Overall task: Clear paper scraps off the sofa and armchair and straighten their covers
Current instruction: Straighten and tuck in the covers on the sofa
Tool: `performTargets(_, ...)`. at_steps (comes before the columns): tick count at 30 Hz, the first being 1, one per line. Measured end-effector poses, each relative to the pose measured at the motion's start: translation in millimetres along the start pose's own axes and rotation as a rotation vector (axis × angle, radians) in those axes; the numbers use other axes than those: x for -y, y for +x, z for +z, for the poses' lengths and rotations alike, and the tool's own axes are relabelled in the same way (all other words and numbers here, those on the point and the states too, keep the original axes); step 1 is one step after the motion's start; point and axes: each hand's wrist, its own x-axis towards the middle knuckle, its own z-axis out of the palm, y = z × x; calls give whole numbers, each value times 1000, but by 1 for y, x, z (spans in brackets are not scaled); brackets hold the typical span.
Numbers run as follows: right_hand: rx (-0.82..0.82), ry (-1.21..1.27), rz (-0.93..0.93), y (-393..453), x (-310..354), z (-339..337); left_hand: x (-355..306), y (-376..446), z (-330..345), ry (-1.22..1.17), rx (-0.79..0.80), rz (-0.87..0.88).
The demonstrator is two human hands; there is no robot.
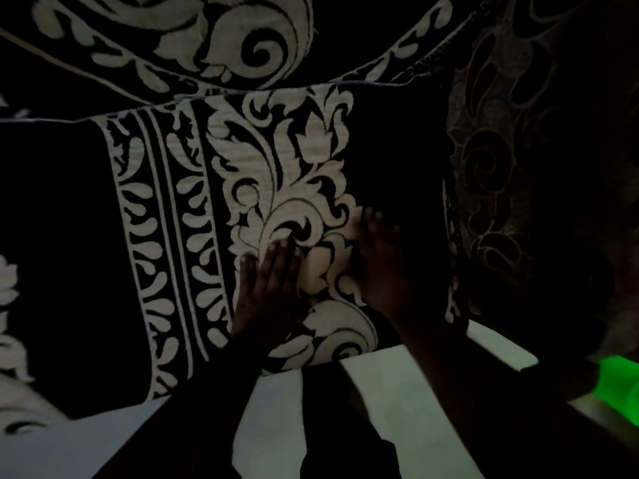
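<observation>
Light: very dim; I read shapes more than detail.
Cover (283, 160): black-and-cream patterned cloth over the seat, directly under my hands; its striped border runs away from me, top to bottom of the view, left of both hands.
Left hand (273, 288): flat, palm down, fingers spread on the cream scroll pattern, pinching nothing.
Right hand (383, 264): also flat on the cover, just beside the left, fingers pointing away; partly lost in shadow, so I cannot tell how wide they spread.
Back cushion (179, 39): same pattern, beyond the seat's far edge.
Side cushion (501, 160): darker, to the right, close to the right hand.
Paper scraps: none I can make out on the cloth here.
Floor (397, 392): pale tiles below the seat's near edge.
Green thing (619, 375): bright patch low right; cannot identify.
Containers: none in view.
Key relation: both hands sit mid-seat, so I judge smoothing should run outward along the cloth; the left hand is nearer the border stripes, the right nearer the side cushion.
</observation>
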Motion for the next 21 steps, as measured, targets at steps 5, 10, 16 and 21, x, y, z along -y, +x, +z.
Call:
performTargets(5,69,7,-102,-36,86,32,16,-37,15,14,-15,-29)
performTargets(10,97,37,135,-54,46,32,22,-46,11,9,4,0)
performTargets(16,189,293,289,-59,61,-15,25,-43,-30,-229,224,-73)
performTargets(21,200,888,432,-40,137,-106,39,-39,-129,-745,311,-413)
